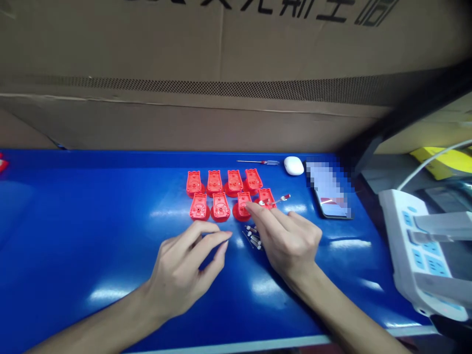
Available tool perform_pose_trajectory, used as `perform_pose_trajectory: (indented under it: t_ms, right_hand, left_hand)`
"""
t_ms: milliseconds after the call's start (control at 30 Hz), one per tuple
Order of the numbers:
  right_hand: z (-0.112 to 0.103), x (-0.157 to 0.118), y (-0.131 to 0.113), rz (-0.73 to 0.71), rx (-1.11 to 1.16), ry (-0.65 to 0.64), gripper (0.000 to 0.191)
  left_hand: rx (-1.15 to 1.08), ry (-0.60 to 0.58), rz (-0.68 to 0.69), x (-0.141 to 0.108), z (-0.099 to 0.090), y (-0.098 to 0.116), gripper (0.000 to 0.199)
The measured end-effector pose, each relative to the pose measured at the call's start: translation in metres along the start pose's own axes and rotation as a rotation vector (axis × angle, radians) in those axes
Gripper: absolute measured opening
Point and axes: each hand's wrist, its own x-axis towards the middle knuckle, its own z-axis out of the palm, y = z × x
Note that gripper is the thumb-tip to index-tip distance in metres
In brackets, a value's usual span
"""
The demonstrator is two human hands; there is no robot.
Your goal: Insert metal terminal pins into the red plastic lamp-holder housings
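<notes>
Several red plastic housings with hollow upper sides stand in two rows on the blue table. My right hand reaches to a front-row housing, with the index fingertip at its top. The right fingers are curled together, and anything between them is hidden. A small metal piece with red and white ends shows just beyond the knuckles, by the rightmost front housing. Beside that hand lies a small heap of short silvery pins with white ends. My left hand hovers nearer me, thumb and index curved with a small gap, holding nothing visible.
Behind the housings lie a thin screwdriver, a white rounded case and a phone. A white device with blue buttons stands at the right edge. A cardboard wall closes off the back of the blue table.
</notes>
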Motion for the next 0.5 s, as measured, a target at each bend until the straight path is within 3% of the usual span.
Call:
perform_pose_trajectory:
  t_ms: [500]
  right_hand:
    - [-0.0034,0.004,-0.0011,0.012,-0.01,0.009,0.017]
  left_hand:
    - [-0.017,-0.031,-0.013,-0.0001,-0.0007,-0.0001,0.026]
